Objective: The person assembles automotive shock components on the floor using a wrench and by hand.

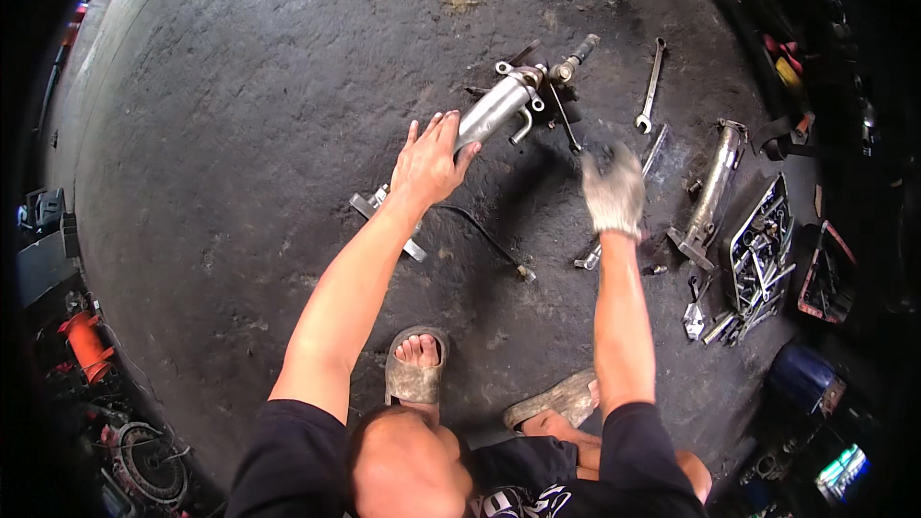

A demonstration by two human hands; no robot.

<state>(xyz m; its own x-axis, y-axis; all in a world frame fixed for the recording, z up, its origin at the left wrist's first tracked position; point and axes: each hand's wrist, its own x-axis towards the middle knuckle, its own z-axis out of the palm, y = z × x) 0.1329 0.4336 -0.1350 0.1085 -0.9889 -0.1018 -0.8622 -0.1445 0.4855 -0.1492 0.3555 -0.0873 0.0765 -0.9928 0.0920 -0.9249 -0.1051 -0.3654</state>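
Observation:
My left hand (432, 163) grips the lower part of a silver metal cylinder (494, 110), fingers lying across it. At its upper end are flanges, a bent pipe and a fitting (566, 70); a metal base (368, 207) shows under my left wrist. My gloved right hand (612, 187) is smeared by motion at the lower end of a thin metal tool (568, 125) angled down from the flange; whether it holds the tool I cannot tell. A combination wrench (652, 82) and a long bar (656, 147) lie beside it. A black hose (484, 235) lies below the cylinder.
On the dark floor (240, 105) at right sit a second metal cylinder (715, 182), a tray of tools (763, 249), a red-rimmed tray (827, 273) and a blue container (806, 379). Orange equipment (91, 345) stands at far left. My sandalled feet (415, 364) are below.

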